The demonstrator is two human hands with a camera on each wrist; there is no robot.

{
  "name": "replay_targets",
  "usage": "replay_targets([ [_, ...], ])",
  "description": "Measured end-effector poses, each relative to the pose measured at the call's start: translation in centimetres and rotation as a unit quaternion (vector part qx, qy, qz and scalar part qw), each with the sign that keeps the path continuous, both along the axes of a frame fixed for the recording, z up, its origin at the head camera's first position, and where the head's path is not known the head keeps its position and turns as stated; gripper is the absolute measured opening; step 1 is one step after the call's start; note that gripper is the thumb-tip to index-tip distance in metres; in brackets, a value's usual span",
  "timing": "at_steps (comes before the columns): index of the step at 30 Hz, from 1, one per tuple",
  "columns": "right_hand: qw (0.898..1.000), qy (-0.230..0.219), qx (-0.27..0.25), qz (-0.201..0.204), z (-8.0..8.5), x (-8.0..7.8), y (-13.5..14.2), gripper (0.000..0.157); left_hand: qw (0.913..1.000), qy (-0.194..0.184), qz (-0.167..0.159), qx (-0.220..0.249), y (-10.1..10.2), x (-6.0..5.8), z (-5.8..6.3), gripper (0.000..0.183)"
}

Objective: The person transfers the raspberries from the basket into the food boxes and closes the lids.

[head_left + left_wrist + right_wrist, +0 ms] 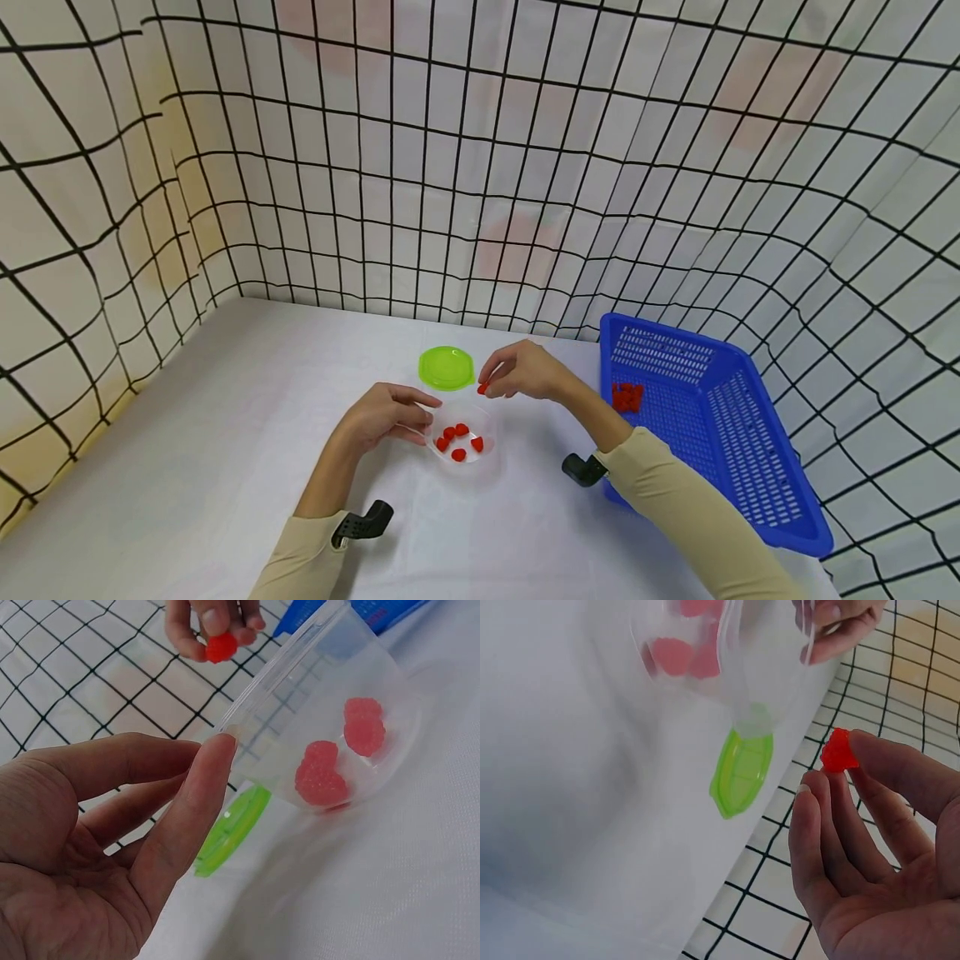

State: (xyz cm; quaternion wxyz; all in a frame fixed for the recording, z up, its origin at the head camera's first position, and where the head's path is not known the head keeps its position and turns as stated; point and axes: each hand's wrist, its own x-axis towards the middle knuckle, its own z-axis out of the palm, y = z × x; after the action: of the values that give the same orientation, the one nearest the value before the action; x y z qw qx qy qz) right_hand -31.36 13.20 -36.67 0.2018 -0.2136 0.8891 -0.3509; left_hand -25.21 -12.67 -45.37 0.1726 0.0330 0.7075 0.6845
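Note:
A clear plastic bowl stands on the white table with several red, bumpy, raspberry-like berries in it. At its left side my left hand pinches the rim between thumb and fingers; the left wrist view shows the thumb tip at the rim. Above and behind the bowl, to the right, my right hand holds one red berry between thumb and fingertips. That berry is above the bowl's rim, apart from it. Behind the bowl lies a bright green lid.
On the right stands a blue plastic basket with a small pile of red pieces near its left wall. A black wire grid before white cloth encloses the back and sides. Black cameras sit at both wrists.

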Motion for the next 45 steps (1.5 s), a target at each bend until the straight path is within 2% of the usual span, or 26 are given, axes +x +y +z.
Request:
replay_targets([
  [11, 1.0, -0.024, 0.007, 0.009, -1.7, 0.5, -0.7, 0.012, 1.0, 0.001, -0.002, 0.001, -0.1, 0.0, -0.1, 0.032],
  [17, 0.999, -0.034, -0.001, 0.026, -2.1, 0.8, -0.8, 0.01, 1.0, 0.0, 0.0, 0.003, -0.1, 0.1, -0.1, 0.033],
  [30, 0.999, -0.031, 0.0, 0.039, -2.6, 1.5, -0.9, 0.013, 0.9999, -0.008, 0.009, 0.003, 0.1, -0.2, -0.2, 0.029],
  [45, 0.999, -0.032, -0.007, 0.035, -2.8, 1.5, -0.8, 0.013, 1.0, 0.001, 0.0, -0.004, 0.0, -0.1, -0.1, 0.033],
])
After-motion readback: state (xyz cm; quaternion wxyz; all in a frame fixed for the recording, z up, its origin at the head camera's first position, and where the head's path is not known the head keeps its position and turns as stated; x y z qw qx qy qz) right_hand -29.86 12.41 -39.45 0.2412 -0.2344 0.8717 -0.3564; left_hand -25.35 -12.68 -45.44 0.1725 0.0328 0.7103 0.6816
